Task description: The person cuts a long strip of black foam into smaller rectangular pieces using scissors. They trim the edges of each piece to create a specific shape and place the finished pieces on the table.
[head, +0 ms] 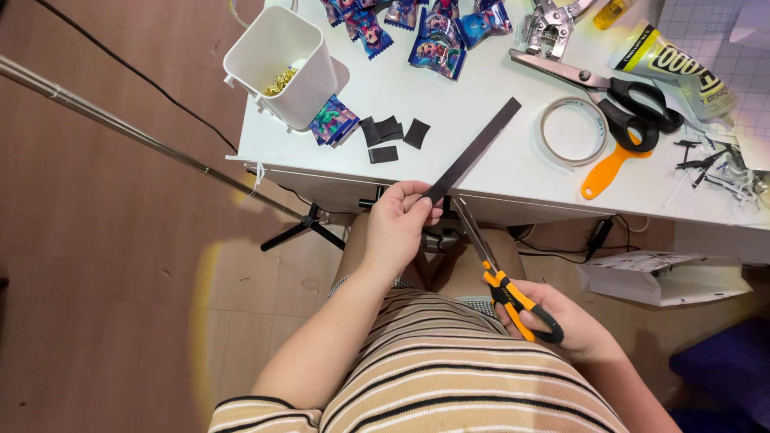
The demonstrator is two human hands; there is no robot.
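left hand (399, 224) pinches the near end of one dark strip (473, 151) at the tabletop's (497, 172) front edge; its long axis runs up-right over the table. right hand (565, 325) grips orange-black scissors (497, 277), blades just right of the pinch, left hand nearer. four cut dark pieces (393, 136) near the white bin (281, 68); second scissors (618, 100), one tape ring (573, 131).

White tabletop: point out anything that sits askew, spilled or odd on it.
The white bin of gold bits overhangs the table's left edge, a bit precarious. Small black scraps lie strewn at the right. Otherwise nothing stands out.
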